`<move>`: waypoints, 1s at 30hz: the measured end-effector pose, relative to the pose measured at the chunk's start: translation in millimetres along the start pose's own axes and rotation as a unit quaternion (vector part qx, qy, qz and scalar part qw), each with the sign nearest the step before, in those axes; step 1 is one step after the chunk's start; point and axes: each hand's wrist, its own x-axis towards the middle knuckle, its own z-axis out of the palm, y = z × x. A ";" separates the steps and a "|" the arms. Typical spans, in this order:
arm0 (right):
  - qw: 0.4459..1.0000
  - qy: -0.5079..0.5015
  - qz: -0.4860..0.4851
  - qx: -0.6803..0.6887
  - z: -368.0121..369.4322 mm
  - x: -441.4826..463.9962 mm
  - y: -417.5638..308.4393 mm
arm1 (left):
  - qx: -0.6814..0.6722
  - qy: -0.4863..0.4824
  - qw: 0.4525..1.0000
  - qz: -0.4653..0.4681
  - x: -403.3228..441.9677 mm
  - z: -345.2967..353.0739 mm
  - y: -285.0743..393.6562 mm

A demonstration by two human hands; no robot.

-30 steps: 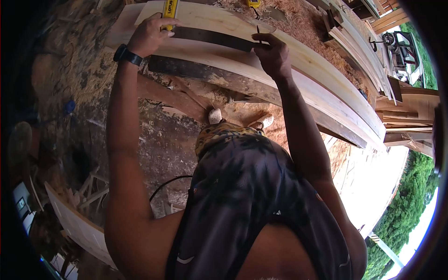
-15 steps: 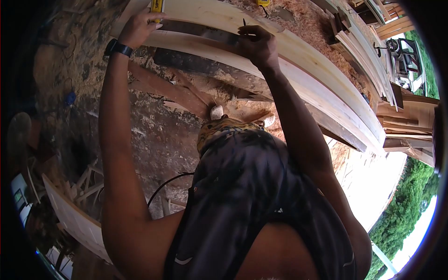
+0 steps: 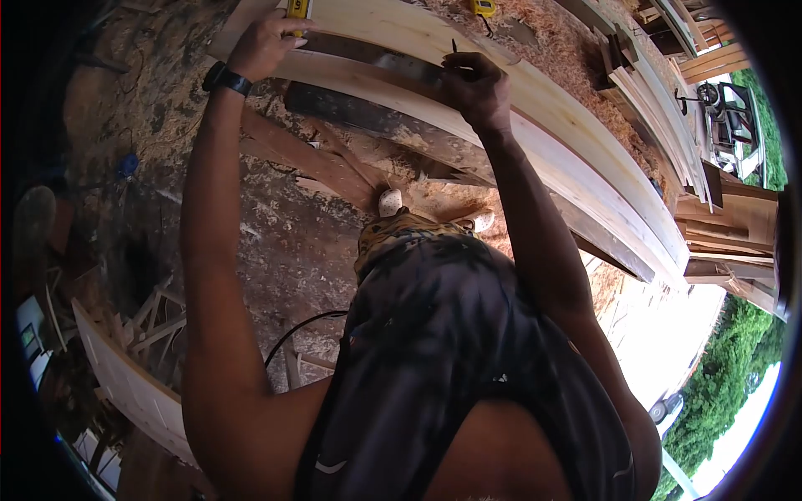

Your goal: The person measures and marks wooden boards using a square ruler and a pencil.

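My left hand (image 3: 261, 48) is at the top left, its fingers closed on a yellow block with dark lettering (image 3: 298, 12), partly cut off by the frame's edge. Between the two hands a dark, metallic-looking strip (image 3: 376, 58) runs along a pale wooden plank (image 3: 401, 29); its full shape is hidden. My right hand (image 3: 480, 90) is over the strip's right end and pinches a thin dark pencil (image 3: 455, 47) with its point upward. A yellow tape measure (image 3: 483, 8) with a black strap lies beyond the plank.
A second pale plank (image 3: 368, 88) lies nearer me, above a dark beam (image 3: 351, 113). Wood shavings (image 3: 560, 50) cover the ground beyond. Stacked boards (image 3: 660, 113) stand at right. A blue object (image 3: 128, 165) lies on the left floor, and a black cable (image 3: 301, 326) curves beside my body.
The view has shifted slightly, so both hands and the planks appear a little further right. The left hand keeps hold of the yellow block and the right hand keeps the pencil.
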 end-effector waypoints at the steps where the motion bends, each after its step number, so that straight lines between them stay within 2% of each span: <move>1: 1.000 -0.005 -0.004 0.001 -0.8 0.4 0.3 | -0.007 -0.001 1.000 -0.005 -0.2 0.0 0.6; 11: 0.999 -0.001 -0.038 0.000 -2.0 3.0 8.5 | -0.022 0.018 0.999 0.019 -1.7 -1.9 11.1; 15: 1.000 -0.009 -0.015 0.014 -2.0 3.0 8.5 | -0.025 0.006 0.999 0.021 -1.0 -2.6 10.6; 18: 0.999 -0.001 -0.028 -0.037 -2.7 3.9 9.1 | -0.052 0.019 0.998 0.022 -0.2 2.1 5.0; 24: 0.998 -0.004 -0.052 -0.038 -1.5 4.1 9.4 | 0.007 0.027 0.999 -0.038 -1.3 2.1 12.7; 27: 0.999 -0.005 -0.033 -0.027 -1.9 2.2 6.3 | 0.071 0.047 0.996 0.004 -1.5 1.7 15.0; 30: 1.000 -0.015 -0.023 -0.015 -3.5 0.3 0.5 | 0.072 0.052 0.996 0.030 -0.6 3.2 15.9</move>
